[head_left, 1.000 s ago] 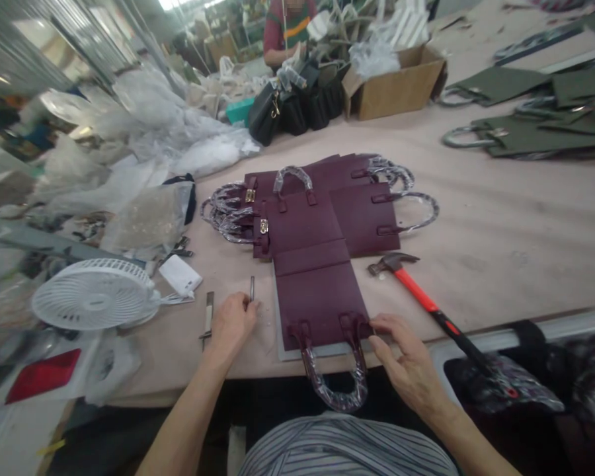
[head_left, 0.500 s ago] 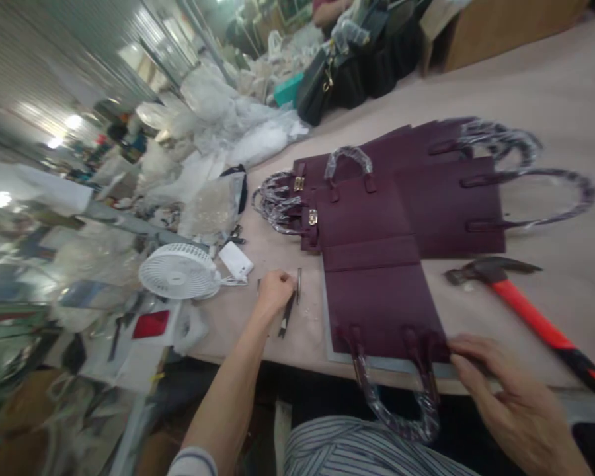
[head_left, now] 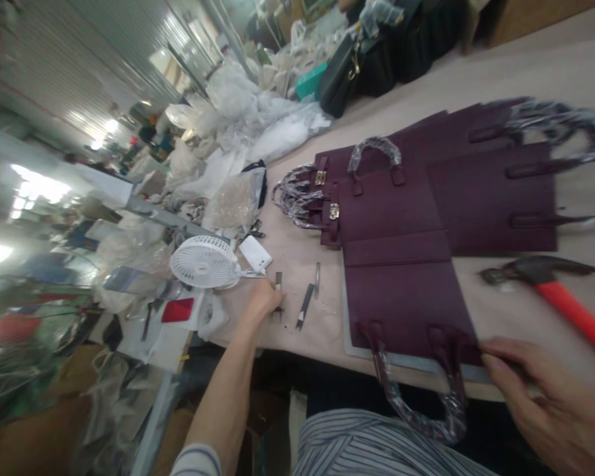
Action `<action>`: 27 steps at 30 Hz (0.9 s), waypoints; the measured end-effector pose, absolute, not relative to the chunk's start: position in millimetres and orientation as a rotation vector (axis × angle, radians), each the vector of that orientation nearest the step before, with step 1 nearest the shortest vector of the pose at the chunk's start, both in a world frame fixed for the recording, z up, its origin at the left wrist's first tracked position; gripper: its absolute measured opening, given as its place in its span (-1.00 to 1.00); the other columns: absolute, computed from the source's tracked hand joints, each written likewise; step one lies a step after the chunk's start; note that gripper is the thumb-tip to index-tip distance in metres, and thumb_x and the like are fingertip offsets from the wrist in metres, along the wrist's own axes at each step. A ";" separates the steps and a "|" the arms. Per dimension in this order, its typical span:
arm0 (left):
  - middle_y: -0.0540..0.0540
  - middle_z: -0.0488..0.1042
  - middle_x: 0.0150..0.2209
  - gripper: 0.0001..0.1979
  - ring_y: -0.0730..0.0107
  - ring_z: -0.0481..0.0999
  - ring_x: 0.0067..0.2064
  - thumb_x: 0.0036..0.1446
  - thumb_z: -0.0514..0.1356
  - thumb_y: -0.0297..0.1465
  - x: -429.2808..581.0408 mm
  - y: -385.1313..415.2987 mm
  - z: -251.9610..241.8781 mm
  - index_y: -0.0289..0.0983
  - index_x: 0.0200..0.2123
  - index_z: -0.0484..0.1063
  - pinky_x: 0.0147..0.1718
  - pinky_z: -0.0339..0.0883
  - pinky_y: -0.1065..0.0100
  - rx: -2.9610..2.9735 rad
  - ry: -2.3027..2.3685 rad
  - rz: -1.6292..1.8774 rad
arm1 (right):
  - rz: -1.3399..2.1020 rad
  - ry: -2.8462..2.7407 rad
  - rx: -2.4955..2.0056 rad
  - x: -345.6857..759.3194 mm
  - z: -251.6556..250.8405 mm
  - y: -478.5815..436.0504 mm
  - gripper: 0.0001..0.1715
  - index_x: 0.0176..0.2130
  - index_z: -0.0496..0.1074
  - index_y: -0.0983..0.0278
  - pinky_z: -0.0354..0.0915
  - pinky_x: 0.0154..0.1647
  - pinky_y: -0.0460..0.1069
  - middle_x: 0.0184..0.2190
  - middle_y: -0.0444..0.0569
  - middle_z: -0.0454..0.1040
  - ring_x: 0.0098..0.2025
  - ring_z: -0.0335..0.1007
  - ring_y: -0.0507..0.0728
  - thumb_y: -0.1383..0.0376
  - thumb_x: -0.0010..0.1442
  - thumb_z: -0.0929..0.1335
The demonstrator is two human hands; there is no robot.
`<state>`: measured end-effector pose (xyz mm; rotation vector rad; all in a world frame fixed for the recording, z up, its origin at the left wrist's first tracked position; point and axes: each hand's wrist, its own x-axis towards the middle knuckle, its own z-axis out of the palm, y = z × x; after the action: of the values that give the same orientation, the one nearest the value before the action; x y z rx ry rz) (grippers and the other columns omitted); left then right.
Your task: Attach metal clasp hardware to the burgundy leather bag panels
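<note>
My left hand [head_left: 264, 299] is closed at a narrow dark metal tool [head_left: 278, 280] with a pronged lower end; its fingertips are partly hidden. To its right lie a flat dark tool with a notched tip [head_left: 305, 306] and a thin metal rod [head_left: 317, 280]. My right hand [head_left: 550, 390] pinches the lower right corner of a burgundy bag panel [head_left: 406, 297], thumb and forefinger at its edge. This panel lies unfolded on a pale board [head_left: 348, 317]. Its plastic-wrapped handle [head_left: 421, 413] hangs over the table edge.
A claw hammer [head_left: 550, 274] lies right of the panel. More burgundy bag pieces [head_left: 496, 198] are stacked behind. A white fan [head_left: 204, 262] and a white power bank-like block [head_left: 255, 254] stand left. Black bags [head_left: 377, 66] and plastic wrapping [head_left: 277, 125] are farther back.
My left hand has shifted left, away from the notched dark tool, to the pronged tool beside it. My right hand stays at the panel corner. The view has turned slightly left.
</note>
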<state>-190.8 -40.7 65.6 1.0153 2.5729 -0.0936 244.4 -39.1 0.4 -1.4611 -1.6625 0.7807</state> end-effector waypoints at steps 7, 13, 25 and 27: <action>0.03 0.43 -0.58 -0.68 0.34 0.49 -0.52 -0.12 0.33 -0.18 -164.4 -49.0 66.7 -0.28 -0.43 0.37 -0.49 0.40 0.37 0.875 2.252 0.725 | 0.699 -1.771 -1.322 246.7 19.5 -49.8 -0.84 -0.21 0.48 0.19 0.43 -0.15 0.01 -0.26 -0.01 0.55 -0.21 0.52 0.14 0.20 0.32 0.32; -0.05 0.55 -0.41 -0.81 0.35 0.54 -0.41 0.13 0.29 -0.29 -25.2 -76.9 97.8 -0.28 -0.25 0.46 -0.38 0.47 0.35 1.505 1.980 1.049 | 0.931 -1.614 -1.321 238.8 71.3 -74.3 -0.80 -0.13 0.49 0.19 0.41 -0.37 -0.09 -0.32 -0.06 0.53 -0.37 0.47 0.07 0.17 0.33 0.33; -0.17 0.58 -0.31 -0.77 0.30 0.57 -0.30 0.32 0.04 -0.55 84.9 -86.3 92.8 -0.37 -0.05 0.44 -0.32 0.47 0.33 2.245 1.224 1.122 | 0.953 -1.449 -1.631 259.0 98.8 -79.3 -0.66 -0.29 0.54 0.21 0.30 -0.55 -0.11 -0.54 -0.15 0.45 -0.58 0.33 0.02 0.06 0.34 0.31; -0.12 0.58 -0.31 -0.83 0.32 0.57 -0.30 0.31 0.08 -0.52 73.0 -72.3 89.4 -0.30 -0.16 0.48 -0.30 0.46 0.33 2.080 1.438 1.026 | 0.850 -1.213 -1.767 264.9 97.0 -74.4 -0.65 -0.31 0.51 0.22 0.22 -0.61 -0.09 -0.59 -0.16 0.39 -0.60 0.27 0.02 0.03 0.32 0.34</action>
<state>73.0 -72.3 89.4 2.0804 1.4383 1.0256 264.9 -74.4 97.0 -1.7668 -1.2126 0.8501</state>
